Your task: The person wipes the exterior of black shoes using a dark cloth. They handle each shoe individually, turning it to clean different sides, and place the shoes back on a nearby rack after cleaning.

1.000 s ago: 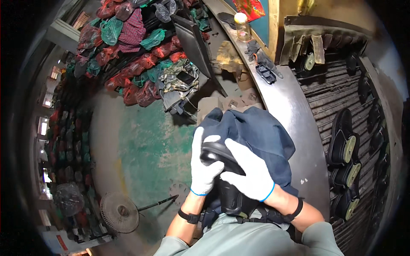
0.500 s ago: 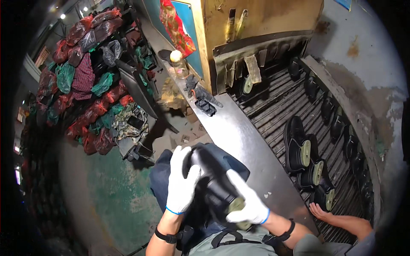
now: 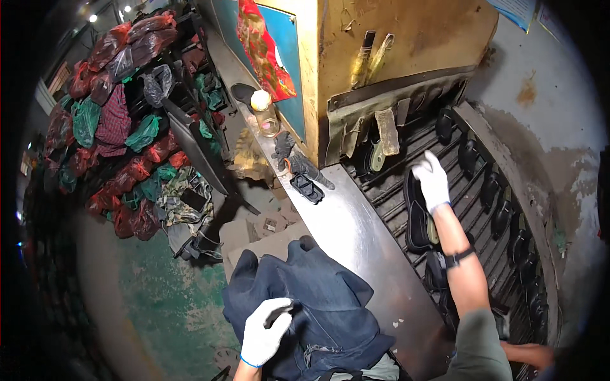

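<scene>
The left hand (image 3: pixel 265 331) curls loosely, empty now, over blue cloth (image 3: pixel 330 289); the right hand (image 3: pixel 434 182) has moved to a black shoe (image 3: pixel 416 222) on the bars (image 3: pixel 393 206); I can't tell if it pinches; the handling seems there now.

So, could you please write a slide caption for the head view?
Gloved right hand near a black shoe on a slatted rack; gloved left hand over dark blue cloth.

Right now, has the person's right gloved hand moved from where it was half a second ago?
Yes. The right hand has crossed rightward, from the lap's side of the metal ledge to the other side, over the dark slats.
</scene>
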`<state>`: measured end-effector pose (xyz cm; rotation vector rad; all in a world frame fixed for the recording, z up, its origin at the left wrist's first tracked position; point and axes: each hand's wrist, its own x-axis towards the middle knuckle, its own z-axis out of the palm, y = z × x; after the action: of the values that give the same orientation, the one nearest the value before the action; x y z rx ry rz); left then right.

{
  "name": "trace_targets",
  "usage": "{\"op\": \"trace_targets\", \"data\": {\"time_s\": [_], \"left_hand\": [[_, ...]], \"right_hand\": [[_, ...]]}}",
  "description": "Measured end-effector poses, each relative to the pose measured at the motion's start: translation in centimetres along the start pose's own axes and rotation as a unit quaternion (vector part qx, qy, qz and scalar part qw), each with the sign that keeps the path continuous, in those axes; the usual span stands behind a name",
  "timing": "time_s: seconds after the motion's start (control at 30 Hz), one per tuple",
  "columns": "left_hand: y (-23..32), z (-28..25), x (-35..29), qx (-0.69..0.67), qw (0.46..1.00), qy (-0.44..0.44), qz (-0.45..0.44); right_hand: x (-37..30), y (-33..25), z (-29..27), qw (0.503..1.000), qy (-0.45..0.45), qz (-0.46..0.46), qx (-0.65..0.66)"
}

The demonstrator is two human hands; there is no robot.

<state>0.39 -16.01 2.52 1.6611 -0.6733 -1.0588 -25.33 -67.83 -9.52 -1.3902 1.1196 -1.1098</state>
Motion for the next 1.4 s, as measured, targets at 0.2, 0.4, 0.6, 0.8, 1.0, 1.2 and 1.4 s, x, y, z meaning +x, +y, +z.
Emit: {"op": "trace_targets", "data": {"time_s": [0.2, 0.4, 0.6, 0.8, 1.0, 1.2, 1.4], "left_hand": [[4.0, 2.7, 3.8, 0.039, 0.995, -0.083, 0.028], [0.1, 3.0, 5.3, -0.313, 0.943, -0.112, 0.01], [0.5, 4.5, 4.1, -0.425, 0.892, -0.063, -0.137], [-2.6, 1.3, -4.2, -0.354, 0.917, -0.008, -0.185], [2.2, -1.5, 2.3, 0.018, 1.0, -0.009, -0.016], [2.0, -2.8, 5.7, -0.126, 0.979, -0.132, -0.09], [0.6, -3.8, 4.7, -0.158, 0.969, -0.191, -0.016]], "right_hand": [[7.6, -0.3, 8.4, 0.952, 0.129, 0.247, 0.125], [-19.8, -12.4, 12.1, 0.954, -0.057, 0.052, 0.291], [-24.1, -5.3, 7.2, 0.99, -0.125, -0.054, -0.028], [-0.7, 4.1, 13.1, 0.986, 0.07, 0.146, -0.042], [7.0, 8.4, 13.3, 0.974, 0.092, 0.202, 0.042], [0.0, 6.8, 7.8, 0.847, -0.012, 0.302, 0.438], [-19.1, -1.5, 6.1, 0.733, -0.078, 0.196, 0.647]]}}
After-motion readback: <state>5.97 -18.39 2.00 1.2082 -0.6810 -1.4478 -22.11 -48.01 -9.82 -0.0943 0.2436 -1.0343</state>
